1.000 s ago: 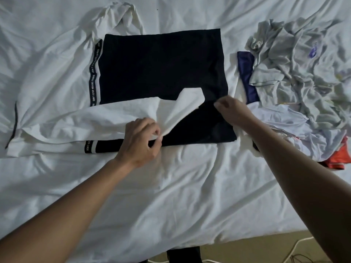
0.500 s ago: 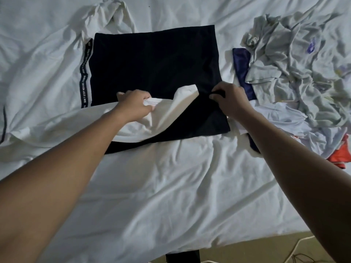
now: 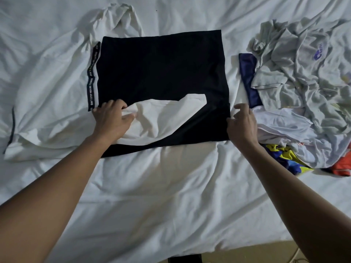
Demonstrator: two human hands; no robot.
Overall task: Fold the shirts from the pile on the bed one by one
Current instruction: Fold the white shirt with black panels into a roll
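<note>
My left hand (image 3: pixel 111 121) has slid left since half a second ago. It now sits at the seam by the printed band (image 3: pixel 93 76), its fingers (image 3: pixel 117 104) and thumb curled round a bunch of the white sleeve (image 3: pixel 163 114). The sleeve lies folded across the lower part of the black shirt (image 3: pixel 161 69), flatter than it was. My right hand (image 3: pixel 243 124) has let go of the shirt's right edge, which it was pinching before. Its fingers (image 3: pixel 240 107) are loosely spread and hold nothing, with the thumb just at the black hem. The shirt lies flat in the middle of the bed (image 3: pixel 171 186), its other white sleeve spread out to the left. The pile (image 3: pixel 296 76) of crumpled shirts lies on the bed just right of my right hand: grey and white ones on top, with purple, yellow-and-blue and orange cloth showing at its edges.
</note>
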